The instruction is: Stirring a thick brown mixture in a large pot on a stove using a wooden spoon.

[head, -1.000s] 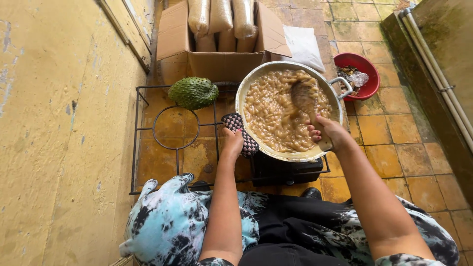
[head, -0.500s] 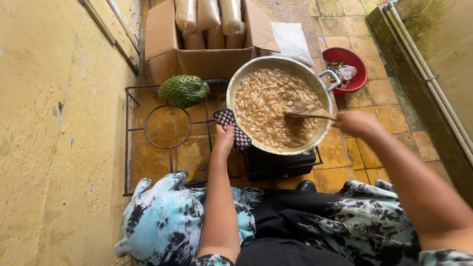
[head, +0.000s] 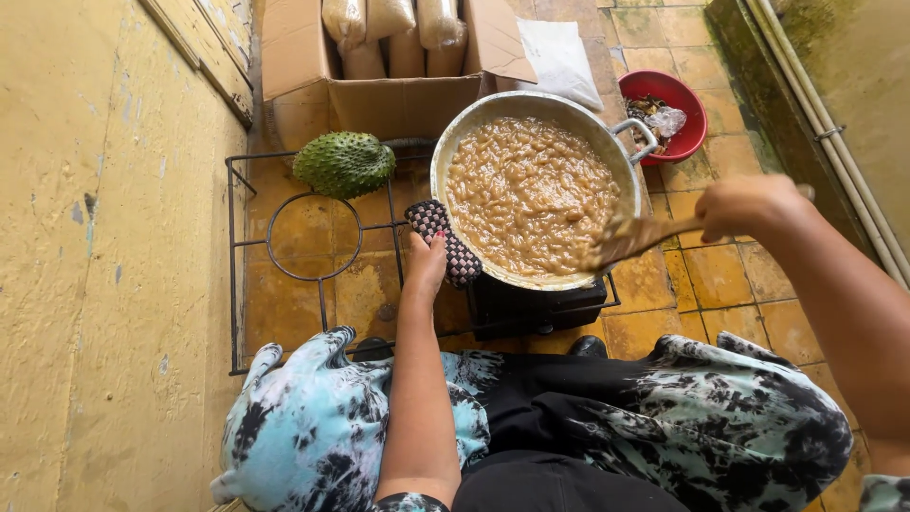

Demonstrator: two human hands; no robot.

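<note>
At nine o'clock lies one green spiky soursop [head: 343, 163]. Your left hand [head: 428, 266] presses one checkered potholder [head: 445, 240] against one metal pot [head: 453, 142] of lumpy brown paste; at three o'clock, your right hand [head: 747, 204] is clenched around one wooden spoon [head: 633, 241].

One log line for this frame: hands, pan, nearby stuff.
left hand: on checked potholder at pan rim | right hand: holds wooden spoon in brown mixture | green spiky fruit on rack
</note>
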